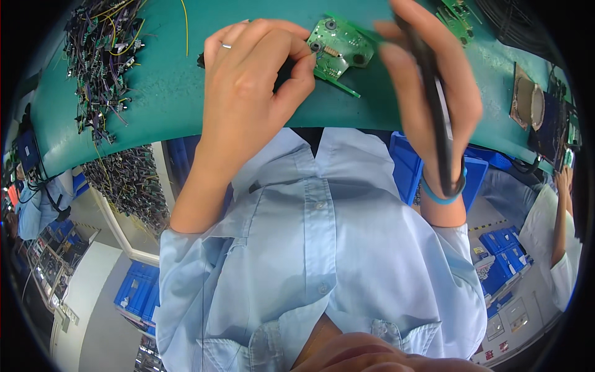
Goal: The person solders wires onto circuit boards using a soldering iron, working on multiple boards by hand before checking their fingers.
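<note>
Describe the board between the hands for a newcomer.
On the green table, find the gap between the left hand and right hand. The green circuit board there shows a coppery coil and, unlike the boards at upper right, sits beside the left hand.

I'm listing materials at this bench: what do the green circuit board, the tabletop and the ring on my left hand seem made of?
Circuit board: probably coated fibreglass laminate, glossy green with small bright spots. Tabletop: perhaps rubber or vinyl, even green with a soft sheen. Ring: likely polished metal, silvery with a bright glint.
</note>
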### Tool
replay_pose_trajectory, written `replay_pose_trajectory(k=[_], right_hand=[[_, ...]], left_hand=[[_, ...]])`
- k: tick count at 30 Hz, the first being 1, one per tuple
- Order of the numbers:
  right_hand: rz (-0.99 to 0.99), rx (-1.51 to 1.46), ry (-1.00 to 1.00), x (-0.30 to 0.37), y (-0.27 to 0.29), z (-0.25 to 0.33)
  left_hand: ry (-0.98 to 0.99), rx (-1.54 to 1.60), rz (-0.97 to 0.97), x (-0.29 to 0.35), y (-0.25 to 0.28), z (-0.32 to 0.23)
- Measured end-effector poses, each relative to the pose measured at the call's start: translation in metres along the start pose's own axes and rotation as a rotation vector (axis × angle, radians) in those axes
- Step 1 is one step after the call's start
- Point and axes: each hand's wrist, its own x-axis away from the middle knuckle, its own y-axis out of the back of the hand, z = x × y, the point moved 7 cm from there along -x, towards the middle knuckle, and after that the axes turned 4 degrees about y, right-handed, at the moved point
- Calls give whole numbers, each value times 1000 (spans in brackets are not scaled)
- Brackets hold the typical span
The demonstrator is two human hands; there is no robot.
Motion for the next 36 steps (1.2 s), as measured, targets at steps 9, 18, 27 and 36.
replay_pose_trajectory(k=[9, 18, 27, 36], right_hand=[[101, 121, 32, -22, -23, -28], [-59, 48, 99, -18, -7, -20], [-219, -58, 157, -3, 7, -16], [-194, -107, -67, 37, 58, -3]], left_hand=[[-18, 62, -44, -8, -12, -2], [366, 921, -35, -10, 1, 17], [-21, 42, -53, 1, -9, -14], [92, 19, -14, 2, -12, -14]])
